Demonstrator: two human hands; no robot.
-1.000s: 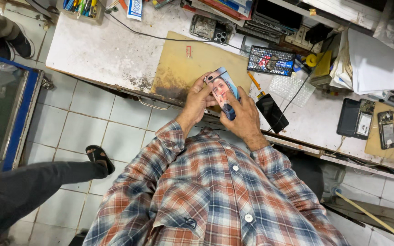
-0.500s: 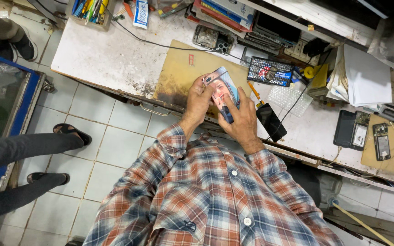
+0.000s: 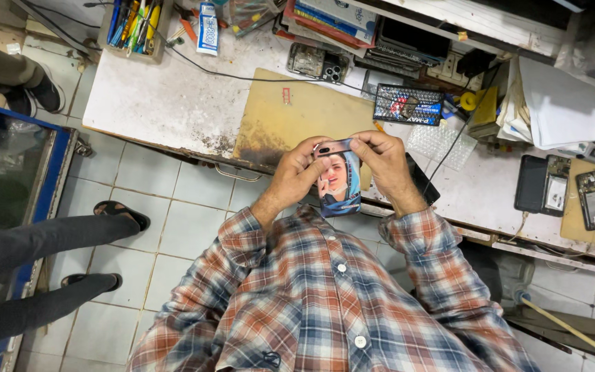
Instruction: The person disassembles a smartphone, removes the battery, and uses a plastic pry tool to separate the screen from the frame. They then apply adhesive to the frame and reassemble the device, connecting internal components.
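Both my hands hold a phone [image 3: 339, 180] whose back cover carries a printed picture, upright just above my checked shirt and in front of the workbench edge. My left hand [image 3: 297, 176] grips its left side with fingers curled round the top corner near the camera. My right hand [image 3: 385, 165] grips the right side, its fingertips on the top edge. Behind the phone a worn yellow-brown mat [image 3: 297, 117] lies on the white workbench [image 3: 166, 103].
On the bench: a dismantled phone [image 3: 317, 63], a black patterned box [image 3: 408, 105], a clear tray [image 3: 441, 141], a tool holder [image 3: 132, 24], a glue tube [image 3: 207, 29], opened phones [image 3: 566, 189] at right, papers [image 3: 552, 103]. Another person's legs and sandals [image 3: 115, 215] stand on the tiled floor at left.
The phone was turned upright and squared between my hands; my right hand shifted from over its lower end to its right side. The other person's feet moved.
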